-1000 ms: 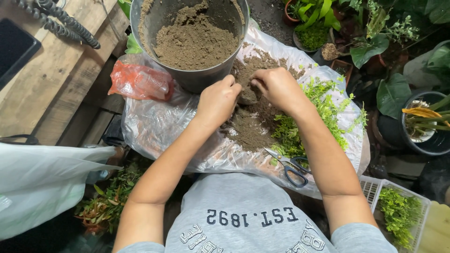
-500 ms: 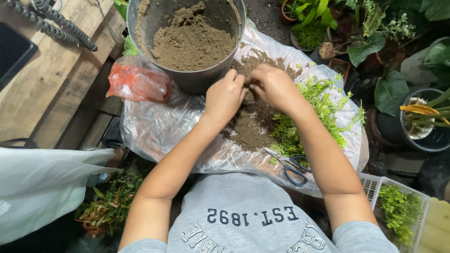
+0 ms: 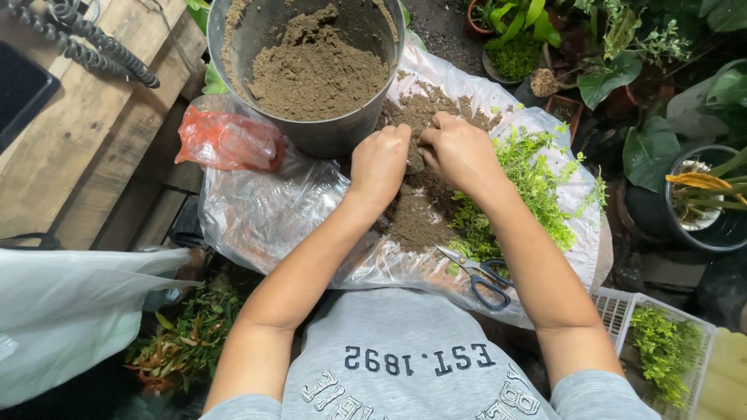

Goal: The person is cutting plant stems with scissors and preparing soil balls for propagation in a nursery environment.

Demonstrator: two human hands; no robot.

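My left hand (image 3: 380, 161) and my right hand (image 3: 461, 151) press together into a loose pile of brown soil (image 3: 416, 210) on a clear plastic sheet (image 3: 264, 214). Both hands are curled, fingers dug into the soil, knuckles nearly touching. A grey pot (image 3: 311, 74) part filled with the same soil stands just beyond the hands. Small-leaved green cuttings (image 3: 537, 187) lie on the sheet right of my right hand. Black-handled scissors (image 3: 476, 274) rest on the sheet near my right forearm.
A crumpled red plastic bag (image 3: 229, 140) lies left of the pot. Wooden planks (image 3: 85, 132) are at the left, a white bag (image 3: 70, 311) at lower left. Potted plants (image 3: 700, 194) crowd the right. A white crate with greenery (image 3: 661, 346) sits at lower right.
Both hands have drawn closer together over the soil pile, fingers curling in. The pot and scissors have not moved.
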